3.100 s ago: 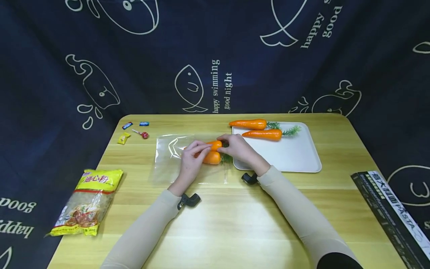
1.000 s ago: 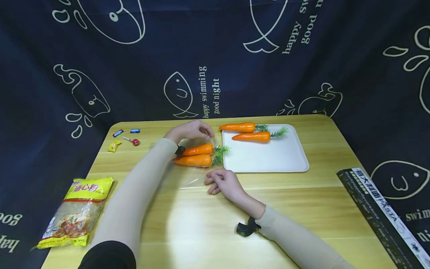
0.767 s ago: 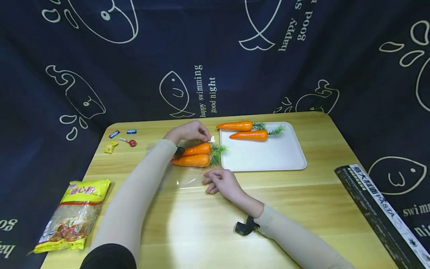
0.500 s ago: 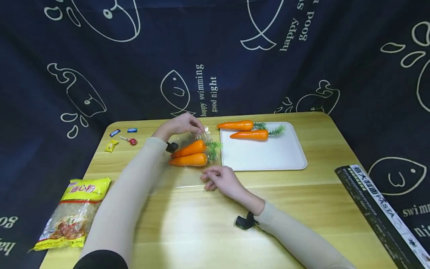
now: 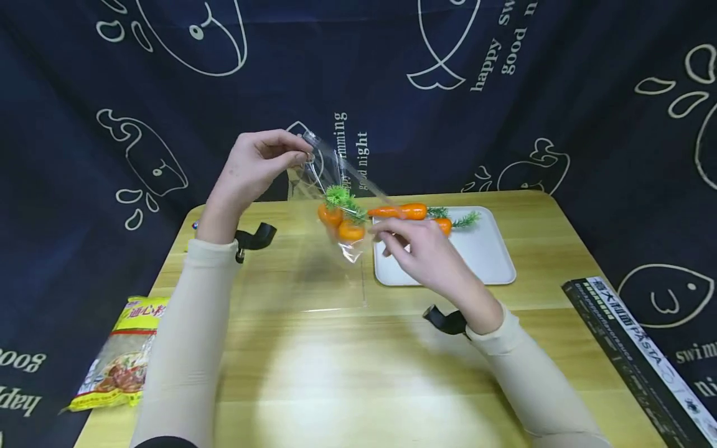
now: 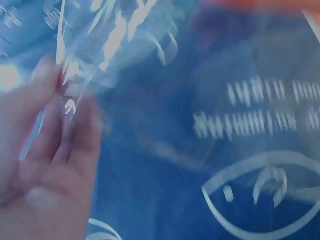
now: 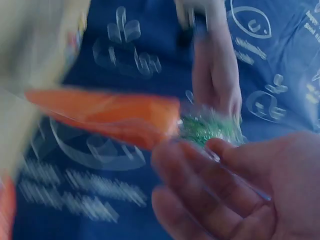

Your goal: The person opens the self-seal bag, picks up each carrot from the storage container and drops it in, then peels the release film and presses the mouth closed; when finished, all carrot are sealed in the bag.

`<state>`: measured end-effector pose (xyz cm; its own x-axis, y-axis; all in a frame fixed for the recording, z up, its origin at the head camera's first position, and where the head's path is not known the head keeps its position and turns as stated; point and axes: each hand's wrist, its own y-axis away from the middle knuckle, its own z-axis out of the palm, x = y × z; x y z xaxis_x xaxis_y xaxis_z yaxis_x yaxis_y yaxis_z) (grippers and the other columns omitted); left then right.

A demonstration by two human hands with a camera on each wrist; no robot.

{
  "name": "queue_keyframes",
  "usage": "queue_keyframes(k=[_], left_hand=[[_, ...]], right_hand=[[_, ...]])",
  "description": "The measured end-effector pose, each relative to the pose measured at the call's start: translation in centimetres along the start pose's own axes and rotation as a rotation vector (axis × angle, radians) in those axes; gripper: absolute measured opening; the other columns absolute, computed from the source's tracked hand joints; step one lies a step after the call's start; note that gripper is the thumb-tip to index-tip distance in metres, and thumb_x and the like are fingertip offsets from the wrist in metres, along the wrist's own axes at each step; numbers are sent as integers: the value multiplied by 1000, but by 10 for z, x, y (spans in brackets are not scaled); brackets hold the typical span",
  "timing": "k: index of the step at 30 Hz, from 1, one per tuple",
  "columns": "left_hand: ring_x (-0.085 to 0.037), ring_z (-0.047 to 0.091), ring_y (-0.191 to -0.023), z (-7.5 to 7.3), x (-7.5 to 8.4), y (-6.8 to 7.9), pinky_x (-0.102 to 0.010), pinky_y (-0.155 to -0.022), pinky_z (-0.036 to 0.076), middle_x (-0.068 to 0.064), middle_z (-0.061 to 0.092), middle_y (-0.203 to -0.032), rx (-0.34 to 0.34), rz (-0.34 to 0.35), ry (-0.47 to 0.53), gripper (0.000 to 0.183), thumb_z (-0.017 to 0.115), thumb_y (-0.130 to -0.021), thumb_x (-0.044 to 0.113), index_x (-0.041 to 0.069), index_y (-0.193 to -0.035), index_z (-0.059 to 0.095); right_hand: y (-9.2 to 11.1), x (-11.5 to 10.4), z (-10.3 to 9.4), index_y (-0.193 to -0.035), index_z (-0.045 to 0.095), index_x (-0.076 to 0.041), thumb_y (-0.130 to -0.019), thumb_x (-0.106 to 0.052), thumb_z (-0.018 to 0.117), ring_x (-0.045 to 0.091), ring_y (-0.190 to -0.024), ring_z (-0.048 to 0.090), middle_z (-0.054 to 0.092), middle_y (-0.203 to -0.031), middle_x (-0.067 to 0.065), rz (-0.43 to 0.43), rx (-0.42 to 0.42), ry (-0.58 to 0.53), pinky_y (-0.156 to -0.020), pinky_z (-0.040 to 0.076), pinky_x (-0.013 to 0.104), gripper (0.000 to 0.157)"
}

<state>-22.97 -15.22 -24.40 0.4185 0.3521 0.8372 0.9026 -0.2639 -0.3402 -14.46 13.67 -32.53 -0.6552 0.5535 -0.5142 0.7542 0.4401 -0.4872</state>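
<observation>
My left hand [image 5: 252, 165] is raised above the table's far side, pinching the top of a clear plastic bag [image 5: 319, 171]. Two carrots [image 5: 351, 231] with green tops hang inside it, leaves upward toward the opening. In the left wrist view the gathered film [image 6: 120, 40] rises between thumb and fingers. At the bag's other side, my right hand [image 5: 431, 252] pinches its edge between thumb and forefinger, beside the carrot tops. The right wrist view shows one bagged carrot [image 7: 115, 117] past the fingertips. That view is blurred.
Behind the right hand is a white tray [image 5: 476, 264], with two more carrots [image 5: 411, 211] at its far left edge. A yellow pasta packet [image 5: 120, 367] lies left, partly behind the left sleeve. A long black pasta box [image 5: 633, 354] lies right. The left arm mostly hides small sweets.
The left hand took the bag's far edge and lifted it off the table with the two carrots inside. The right hand moved up and right from the table to the bag's edge.
</observation>
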Motion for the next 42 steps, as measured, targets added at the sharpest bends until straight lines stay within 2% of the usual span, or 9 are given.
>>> queue_keyframes(k=[4, 6, 9, 13, 18, 23, 34, 39, 42], left_hand=[[-21, 68, -91, 30, 21, 38, -25, -80, 57, -8, 73, -97, 273, 247, 249, 12, 71, -89, -2, -3, -100, 74], [-24, 68, -89, 44, 20, 52, -26, -77, 58, -10, 73, -93, 361, 334, 349, 9, 71, -86, -7, -6, -95, 73], [-25, 67, -86, 63, 9, 65, -27, -75, 58, -10, 72, -92, 402, 359, 424, 10, 71, -85, -9, -4, -93, 74], [-24, 68, -83, 85, -9, 74, -30, -75, 60, -9, 71, -97, 355, 248, 492, 17, 72, -86, -5, -1, -103, 73], [-26, 74, -87, 112, -33, 81, -42, -76, 63, -8, 73, -98, 250, 8, 684, 43, 73, -89, 2, 8, -130, 60], [-23, 73, -87, 133, -55, 70, -43, -80, 62, -8, 74, -94, 241, -185, 784, 33, 73, -91, 15, 3, -122, 66], [-27, 75, -88, 152, -74, 36, -41, -78, 62, -13, 74, -98, 282, -248, 719, 27, 74, -92, 22, 2, -110, 73], [-31, 75, -89, 157, -68, 35, -43, -79, 62, -12, 76, -96, 273, -229, 671, 26, 73, -92, 22, 2, -109, 74], [-29, 74, -89, 161, -64, 35, -40, -78, 63, -10, 76, -96, 267, -220, 634, 25, 73, -92, 22, 2, -107, 75]], right_hand=[[10, -2, -36, -103, 76, -13, -95, -8, 62, 11, -67, 65, 77, -101, -2, -204, 264, 222, -52, 43, 24, 17], [15, 0, -46, -100, 76, -10, -94, -5, 61, 14, -74, 69, 77, -99, 0, -242, 336, 185, -57, 45, 23, 17], [22, 8, -52, -97, 76, -6, -92, 1, 61, 14, -78, 69, 77, -93, 3, -255, 359, 74, -67, 48, 18, 18], [34, 28, -53, -96, 75, -6, -90, 9, 63, 12, -71, 67, 74, -83, 3, -159, 274, -81, -72, 52, 12, 20], [52, 59, -48, -101, 70, -9, -97, 3, 58, 15, -65, 65, 69, -81, 5, 108, 79, -319, -61, 53, 19, 18], [52, 92, -37, -111, 69, -7, -103, -10, 54, 23, -66, 64, 65, -86, 11, 274, 10, -406, -63, 57, 28, 17], [44, 142, -31, -127, 64, -9, -103, -17, 54, 26, -67, 65, 69, -94, 18, 358, -106, -317, -65, 59, 29, 27], [41, 138, -51, -132, 63, -17, -104, -22, 54, 21, -74, 67, 72, -99, 11, 360, -193, -231, -69, 58, 30, 30], [35, 126, -59, -128, 65, -21, -102, -25, 57, 15, -76, 67, 74, -98, 6, 355, -157, -169, -68, 56, 27, 27]])
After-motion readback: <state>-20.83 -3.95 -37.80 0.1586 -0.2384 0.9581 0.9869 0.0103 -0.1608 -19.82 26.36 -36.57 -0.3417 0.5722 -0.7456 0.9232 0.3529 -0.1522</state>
